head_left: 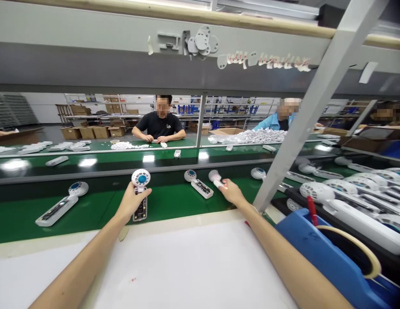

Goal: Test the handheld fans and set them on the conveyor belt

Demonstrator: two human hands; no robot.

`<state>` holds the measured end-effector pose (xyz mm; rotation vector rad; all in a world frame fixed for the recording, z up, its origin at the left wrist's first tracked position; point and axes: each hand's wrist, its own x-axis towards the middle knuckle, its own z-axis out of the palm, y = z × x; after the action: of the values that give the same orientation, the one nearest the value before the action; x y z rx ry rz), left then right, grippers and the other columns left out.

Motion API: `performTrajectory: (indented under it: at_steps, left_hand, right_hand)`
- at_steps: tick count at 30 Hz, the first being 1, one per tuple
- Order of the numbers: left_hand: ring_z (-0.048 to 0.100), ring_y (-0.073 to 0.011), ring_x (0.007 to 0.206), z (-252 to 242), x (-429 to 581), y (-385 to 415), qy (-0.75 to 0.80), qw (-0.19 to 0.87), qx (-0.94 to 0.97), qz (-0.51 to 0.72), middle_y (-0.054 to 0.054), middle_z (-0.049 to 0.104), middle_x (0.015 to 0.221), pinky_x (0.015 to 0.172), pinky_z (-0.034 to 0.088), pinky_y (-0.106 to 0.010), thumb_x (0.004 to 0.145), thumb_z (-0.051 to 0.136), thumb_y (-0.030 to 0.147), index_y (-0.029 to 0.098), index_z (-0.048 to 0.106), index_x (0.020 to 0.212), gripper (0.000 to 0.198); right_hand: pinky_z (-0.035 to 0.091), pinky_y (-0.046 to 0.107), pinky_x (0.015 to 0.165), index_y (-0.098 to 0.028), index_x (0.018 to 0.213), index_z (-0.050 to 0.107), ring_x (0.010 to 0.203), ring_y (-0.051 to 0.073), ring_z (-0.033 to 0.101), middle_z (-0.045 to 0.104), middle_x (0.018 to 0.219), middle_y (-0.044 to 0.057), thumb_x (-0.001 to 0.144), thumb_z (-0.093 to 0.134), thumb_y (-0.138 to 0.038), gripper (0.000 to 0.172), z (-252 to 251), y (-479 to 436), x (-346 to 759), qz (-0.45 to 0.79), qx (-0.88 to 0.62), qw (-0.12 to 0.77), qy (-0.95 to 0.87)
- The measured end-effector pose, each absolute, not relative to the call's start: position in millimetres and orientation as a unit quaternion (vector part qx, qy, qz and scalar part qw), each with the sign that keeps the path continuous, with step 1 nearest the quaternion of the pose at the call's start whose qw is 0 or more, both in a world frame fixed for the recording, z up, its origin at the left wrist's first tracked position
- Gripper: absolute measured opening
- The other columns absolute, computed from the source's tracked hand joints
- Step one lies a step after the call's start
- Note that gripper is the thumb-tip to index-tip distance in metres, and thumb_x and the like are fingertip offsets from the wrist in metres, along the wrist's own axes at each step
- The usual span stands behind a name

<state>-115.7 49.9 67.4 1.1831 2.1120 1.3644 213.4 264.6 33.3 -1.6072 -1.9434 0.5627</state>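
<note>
My left hand (pixel 131 203) is closed around a half-assembled white handheld fan (pixel 141 194) with a blue hub, standing it over the green conveyor belt (pixel 90 206). My right hand (pixel 231 191) grips another white fan unit (pixel 215 177) on the belt, fingers wrapped round its handle. Between my hands a third open fan (pixel 197 183) lies flat on the belt. A fourth fan (pixel 61 203) lies to the left.
A white worktop (pixel 187 266) lies in front of me. A blue tape dispenser (pixel 335 253) and a tray of finished fans (pixel 357 193) are at right. A slanted grey frame post (pixel 303 124) crosses the right side. Two people sit across the line beside piles of white parts.
</note>
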Motion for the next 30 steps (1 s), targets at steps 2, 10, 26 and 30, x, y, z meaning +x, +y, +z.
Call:
performTrajectory:
  at_steps: [2, 10, 26, 30]
  left_hand:
    - [0.066, -0.0275, 0.097, 59.0, -124.6, 52.8, 0.778, 0.141, 0.423, 0.443, -0.010, 0.069, 0.106, 0.083, 0.051, -0.036, 0.082, 0.057, 0.055, 0.018, 0.055, 0.113, 0.048]
    - [0.054, -0.0479, 0.112, 40.2, -163.1, 52.1, 0.874, 0.007, 0.425, 0.235, -0.027, 0.060, 0.106, 0.091, 0.044, -0.055, 0.083, 0.040, 0.059, 0.012, 0.066, 0.095, 0.055]
    - [0.061, -0.0476, 0.114, 66.7, -30.0, 180.0, 0.833, 0.193, 0.472, 0.214, -0.026, 0.068, 0.112, 0.093, 0.046, -0.051, 0.066, 0.071, 0.061, 0.016, 0.069, 0.087, 0.050]
    - [0.061, -0.0439, 0.115, 55.0, -31.7, 190.0, 0.838, 0.254, 0.411, 0.253, -0.022, 0.065, 0.119, 0.088, 0.051, -0.048, 0.059, 0.081, 0.054, 0.018, 0.066, 0.097, 0.054]
  right_hand:
    - [0.043, 0.033, 0.089, -0.010, 0.118, 0.062, 0.108, 0.030, 0.063, 0.064, 0.119, 0.020, 0.090, 0.057, -0.024, 0.031, 29.7, 260.0, 208.3, 0.192, -0.592, 0.245, -0.744]
    - [0.040, 0.028, 0.099, -0.012, 0.128, 0.060, 0.115, 0.024, 0.060, 0.056, 0.131, 0.017, 0.095, 0.052, -0.037, 0.042, 47.8, 262.1, 204.9, 0.137, -0.574, 0.224, -0.776]
    - [0.017, 0.068, 0.111, 0.009, 0.145, 0.036, 0.147, 0.048, 0.017, 0.022, 0.152, 0.043, 0.085, 0.053, -0.012, 0.066, 38.8, 322.8, 245.9, 0.026, -0.770, 0.250, -0.587]
    - [0.009, 0.077, 0.107, 0.001, 0.144, 0.044, 0.145, 0.050, 0.021, 0.034, 0.149, 0.040, 0.086, 0.058, -0.023, 0.064, 35.4, 328.8, 249.7, 0.063, -0.788, 0.281, -0.543]
